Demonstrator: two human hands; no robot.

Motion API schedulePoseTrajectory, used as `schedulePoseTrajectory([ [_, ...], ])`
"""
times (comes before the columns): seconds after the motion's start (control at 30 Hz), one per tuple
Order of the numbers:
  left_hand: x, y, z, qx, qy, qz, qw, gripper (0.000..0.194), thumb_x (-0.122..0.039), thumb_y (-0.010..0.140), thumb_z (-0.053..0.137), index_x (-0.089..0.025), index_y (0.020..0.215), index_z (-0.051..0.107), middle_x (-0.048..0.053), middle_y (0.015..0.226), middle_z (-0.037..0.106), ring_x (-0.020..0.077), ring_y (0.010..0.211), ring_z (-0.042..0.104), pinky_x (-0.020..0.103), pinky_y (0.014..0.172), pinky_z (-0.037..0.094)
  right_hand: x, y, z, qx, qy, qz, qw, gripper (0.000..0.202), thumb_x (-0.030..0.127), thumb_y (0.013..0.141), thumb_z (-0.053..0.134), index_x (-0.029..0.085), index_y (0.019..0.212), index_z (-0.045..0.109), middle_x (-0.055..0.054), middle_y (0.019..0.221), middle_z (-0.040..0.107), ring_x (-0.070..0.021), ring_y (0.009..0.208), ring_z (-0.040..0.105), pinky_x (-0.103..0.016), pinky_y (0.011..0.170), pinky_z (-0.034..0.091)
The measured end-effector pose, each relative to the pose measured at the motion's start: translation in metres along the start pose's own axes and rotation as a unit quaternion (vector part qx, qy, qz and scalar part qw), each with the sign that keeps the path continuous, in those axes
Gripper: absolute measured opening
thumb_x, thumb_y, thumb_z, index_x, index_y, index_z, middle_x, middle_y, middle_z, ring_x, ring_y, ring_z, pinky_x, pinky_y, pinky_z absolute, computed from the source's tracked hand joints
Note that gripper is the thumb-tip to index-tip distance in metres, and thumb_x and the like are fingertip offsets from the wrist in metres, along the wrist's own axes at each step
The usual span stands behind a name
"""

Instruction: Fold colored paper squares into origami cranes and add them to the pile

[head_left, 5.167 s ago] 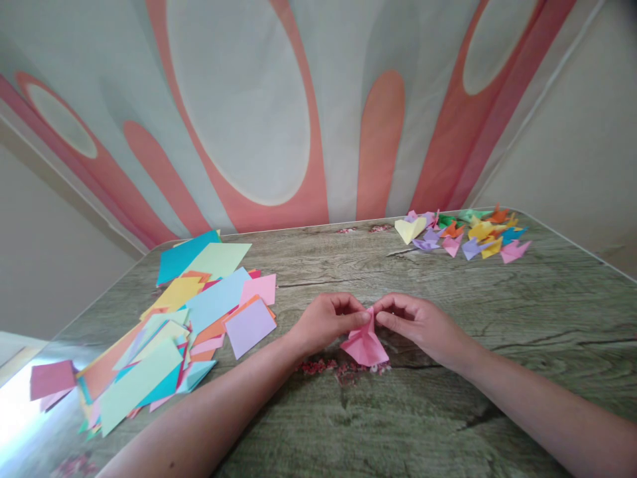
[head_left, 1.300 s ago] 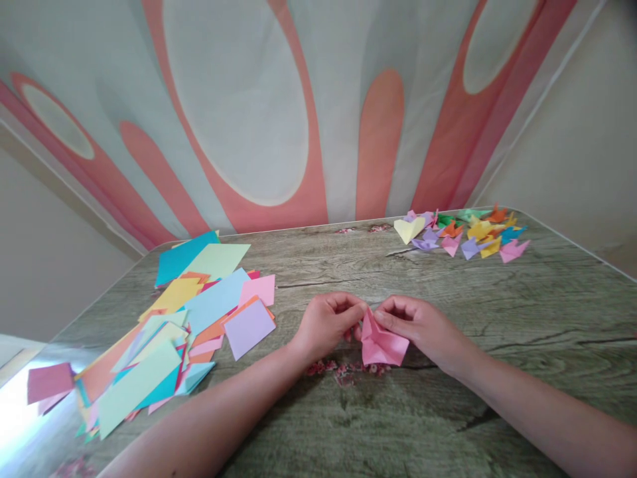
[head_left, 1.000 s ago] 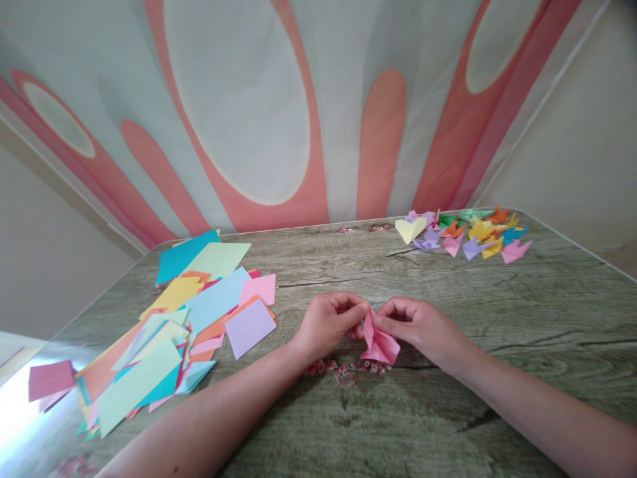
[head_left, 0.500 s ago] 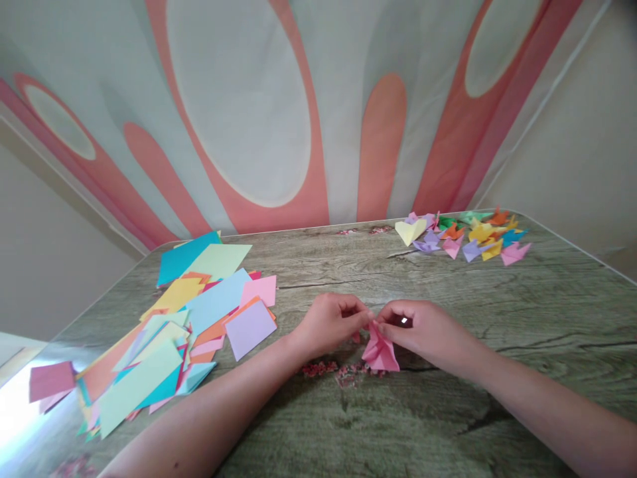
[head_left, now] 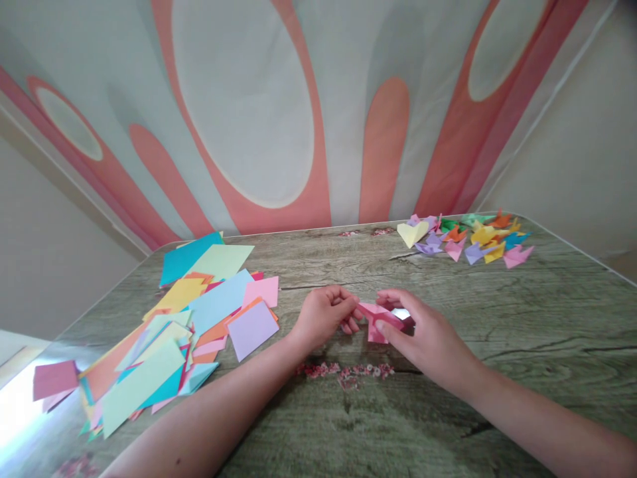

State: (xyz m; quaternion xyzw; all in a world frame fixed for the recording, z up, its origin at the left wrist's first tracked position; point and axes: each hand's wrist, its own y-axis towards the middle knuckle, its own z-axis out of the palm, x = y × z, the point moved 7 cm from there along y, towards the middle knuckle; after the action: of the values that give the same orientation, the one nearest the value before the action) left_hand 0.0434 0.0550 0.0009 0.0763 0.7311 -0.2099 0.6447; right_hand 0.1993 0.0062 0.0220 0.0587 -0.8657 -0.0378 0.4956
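Between my hands, above the wood-patterned table (head_left: 318, 425), is a partly folded piece of pink paper (head_left: 377, 324). The thumb and index finger of my left hand (head_left: 326, 313) pinch its pointed left tip, with the other fingers curled under. My right hand (head_left: 411, 325) grips the paper's right side, its thumb in front and its fingers behind. The paper's far side is hidden by the right fingers.
Loose coloured sheets (head_left: 219, 299) lie in an overlapping pile at the left, a few reaching past the table edge. Several folded paper figures (head_left: 478, 236) sit grouped at the back right, beside a pale yellow paper heart (head_left: 412, 234). A patterned wall hanging (head_left: 243, 99) stands behind the table.
The pink paper has turned from hanging down to spread sideways. My right hand has opened wider and shifted its grip to the paper's right side; the left still pinches a tip.
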Motion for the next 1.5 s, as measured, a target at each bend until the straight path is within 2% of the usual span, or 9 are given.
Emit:
schedulePoseTrajectory([
  [0.17,0.009,0.000,0.009,0.029,-0.052,-0.025,0.998,0.024,-0.034,0.080,0.063,-0.011,0.077,0.054,0.007,0.071,0.070,0.0111,0.053,0.065,0.021,0.052,0.052,-0.025,0.008,0.005,0.007,0.030,0.050,0.998,0.025,0.026,0.084,0.053,0.024,0.104,0.067,-0.004,0.104,0.070,-0.0233,0.094,0.064,-0.035,0.081,0.047],
  [0.4,0.019,-0.007,0.019,0.109,-0.119,-0.120,0.980,0.034,-0.041,0.076,0.068,-0.010,0.089,0.059,0.011,0.082,0.071,0.0152,0.059,0.068,0.023,0.055,0.054,-0.014,0.009,-0.002,-0.032,-0.005,-0.059,0.998,0.025,0.020,0.083,0.050,0.024,0.097,0.070,-0.002,0.097,0.072,-0.0204,0.090,0.065,-0.032,0.080,0.048],
  [0.53,0.020,-0.011,0.022,0.134,-0.120,-0.135,0.974,0.034,-0.041,0.077,0.068,-0.011,0.089,0.060,0.012,0.085,0.071,0.0148,0.062,0.069,0.023,0.057,0.055,-0.009,0.009,-0.003,-0.044,-0.027,-0.088,0.995,0.024,0.017,0.082,0.051,0.023,0.095,0.070,-0.002,0.092,0.071,-0.0185,0.085,0.065,-0.029,0.077,0.048],
  [0.67,0.020,-0.011,0.022,0.118,-0.121,-0.130,0.977,0.033,-0.039,0.073,0.072,-0.010,0.087,0.061,0.010,0.081,0.071,0.0149,0.062,0.068,0.023,0.058,0.054,-0.005,0.009,-0.001,-0.033,-0.015,-0.092,0.995,0.021,0.017,0.081,0.053,0.023,0.093,0.070,-0.002,0.087,0.070,-0.0162,0.074,0.064,-0.027,0.069,0.048],
  [0.8,0.021,-0.008,0.020,0.095,-0.119,-0.126,0.980,0.034,-0.036,0.069,0.075,-0.009,0.083,0.061,0.010,0.077,0.071,0.0152,0.062,0.068,0.023,0.058,0.054,-0.004,0.008,0.006,0.022,0.038,-0.039,0.998,0.018,0.024,0.083,0.054,0.022,0.092,0.070,0.000,0.079,0.069,-0.0127,0.056,0.059,-0.025,0.058,0.047],
  [1.0,0.022,-0.006,0.017,0.093,-0.114,-0.121,0.982,0.035,-0.035,0.067,0.077,-0.008,0.082,0.062,0.009,0.074,0.070,0.0146,0.061,0.068,0.023,0.058,0.054,-0.010,0.009,0.010,0.074,0.074,0.021,0.994,0.018,0.028,0.080,0.059,0.024,0.092,0.072,-0.001,0.090,0.073,-0.0180,0.080,0.066,-0.027,0.072,0.049],
  [1.17,0.023,-0.006,0.019,0.113,-0.110,-0.118,0.980,0.038,-0.039,0.066,0.077,-0.008,0.084,0.063,0.008,0.077,0.070,0.0122,0.059,0.066,0.022,0.057,0.053,-0.019,0.011,0.012,0.091,0.101,0.048,0.990,0.020,0.032,0.080,0.059,0.023,0.093,0.071,-0.002,0.090,0.073,-0.0201,0.085,0.066,-0.028,0.072,0.048],
  [1.4,0.021,-0.007,0.021,0.113,-0.099,-0.108,0.983,0.039,-0.041,0.063,0.079,-0.009,0.077,0.062,0.009,0.077,0.071,0.0137,0.060,0.067,0.024,0.058,0.053,-0.011,0.009,0.013,0.078,0.092,0.039,0.992,0.023,0.033,0.082,0.059,0.022,0.096,0.073,-0.002,0.085,0.070,-0.0137,0.062,0.061,-0.025,0.059,0.047],
  [1.5,0.021,-0.007,0.022,0.105,-0.103,-0.099,0.984,0.039,-0.040,0.063,0.079,-0.009,0.078,0.063,0.010,0.078,0.071,0.0142,0.062,0.067,0.024,0.059,0.054,-0.010,0.009,0.012,0.075,0.087,0.026,0.993,0.025,0.033,0.083,0.059,0.021,0.099,0.074,-0.002,0.082,0.069,-0.0129,0.060,0.060,-0.025,0.059,0.046],
])
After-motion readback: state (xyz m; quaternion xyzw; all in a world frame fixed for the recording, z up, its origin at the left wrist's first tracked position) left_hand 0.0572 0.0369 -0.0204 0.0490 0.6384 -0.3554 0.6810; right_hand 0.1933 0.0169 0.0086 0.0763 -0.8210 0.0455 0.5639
